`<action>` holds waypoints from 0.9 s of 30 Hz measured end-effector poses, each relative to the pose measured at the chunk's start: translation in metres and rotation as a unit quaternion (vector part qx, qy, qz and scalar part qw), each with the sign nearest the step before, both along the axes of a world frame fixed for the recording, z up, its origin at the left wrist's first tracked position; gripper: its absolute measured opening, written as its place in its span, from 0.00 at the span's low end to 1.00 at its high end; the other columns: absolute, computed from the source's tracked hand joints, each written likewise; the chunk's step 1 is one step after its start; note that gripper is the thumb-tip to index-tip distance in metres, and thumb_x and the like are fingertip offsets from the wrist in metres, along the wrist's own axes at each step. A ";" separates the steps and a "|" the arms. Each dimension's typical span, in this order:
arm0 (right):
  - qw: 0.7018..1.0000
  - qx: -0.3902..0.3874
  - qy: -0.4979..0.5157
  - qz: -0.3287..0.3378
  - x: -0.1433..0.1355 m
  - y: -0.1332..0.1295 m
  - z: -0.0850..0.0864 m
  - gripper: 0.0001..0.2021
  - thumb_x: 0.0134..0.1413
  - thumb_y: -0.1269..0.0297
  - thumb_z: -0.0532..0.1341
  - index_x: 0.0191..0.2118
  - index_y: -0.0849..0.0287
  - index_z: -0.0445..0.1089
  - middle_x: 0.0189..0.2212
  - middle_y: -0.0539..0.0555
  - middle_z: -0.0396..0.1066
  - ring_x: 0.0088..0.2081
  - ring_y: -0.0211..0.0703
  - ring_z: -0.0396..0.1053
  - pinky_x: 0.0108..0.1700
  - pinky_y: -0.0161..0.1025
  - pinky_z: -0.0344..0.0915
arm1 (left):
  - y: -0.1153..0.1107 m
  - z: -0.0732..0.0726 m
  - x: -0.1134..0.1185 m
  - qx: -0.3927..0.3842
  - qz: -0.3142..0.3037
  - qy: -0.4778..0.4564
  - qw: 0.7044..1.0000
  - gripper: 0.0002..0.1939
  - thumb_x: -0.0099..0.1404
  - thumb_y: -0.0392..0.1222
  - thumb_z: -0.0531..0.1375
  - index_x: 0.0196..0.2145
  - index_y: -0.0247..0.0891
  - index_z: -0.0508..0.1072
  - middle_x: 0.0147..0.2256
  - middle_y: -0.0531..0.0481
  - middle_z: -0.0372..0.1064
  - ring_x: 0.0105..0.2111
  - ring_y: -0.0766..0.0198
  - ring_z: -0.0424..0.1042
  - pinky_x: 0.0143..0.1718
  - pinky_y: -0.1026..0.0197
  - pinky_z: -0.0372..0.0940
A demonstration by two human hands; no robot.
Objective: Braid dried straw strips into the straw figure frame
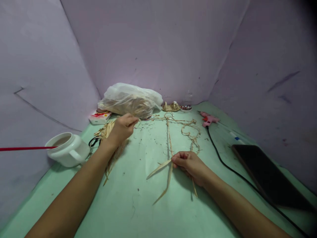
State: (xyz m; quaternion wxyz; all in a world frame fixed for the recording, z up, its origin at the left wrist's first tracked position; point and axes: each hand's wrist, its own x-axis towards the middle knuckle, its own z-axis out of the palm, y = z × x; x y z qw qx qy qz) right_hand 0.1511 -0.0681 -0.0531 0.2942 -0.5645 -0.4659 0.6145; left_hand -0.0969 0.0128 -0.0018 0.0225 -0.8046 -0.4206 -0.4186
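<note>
A braided straw cord (169, 135) runs down the middle of the green table, with loose flat strands (169, 181) spreading from its lower end. My right hand (189, 165) pinches the cord at that lower end. More twisted cord (189, 135) lies in loops to the right, partly behind the hand. My left hand (123, 127) is raised over a bundle of dry straw strips (106, 129), its fingers closed together; whatever is between the fingertips is too small to make out. Scissors handles (94, 142) show beside the bundle.
A white pot (70, 148) with a red stick stands at the left. A plastic bag of straw (131, 99), a small box (99, 117), a woven piece (170, 106) and a bead dish (186, 108) line the back. A pink glue gun (209, 119) and dark tablet (269, 175) lie right.
</note>
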 end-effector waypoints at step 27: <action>0.998 0.008 0.055 -0.026 -0.001 -0.001 0.001 0.05 0.34 0.70 0.59 0.18 0.62 0.60 0.07 0.42 0.53 0.11 0.25 0.43 0.15 0.29 0.37 | -0.063 -0.018 0.104 -0.505 -0.118 -0.059 0.853 0.05 0.42 0.35 0.60 0.21 0.32 0.73 0.18 0.53 0.66 0.20 0.71 0.60 0.22 0.68 0.54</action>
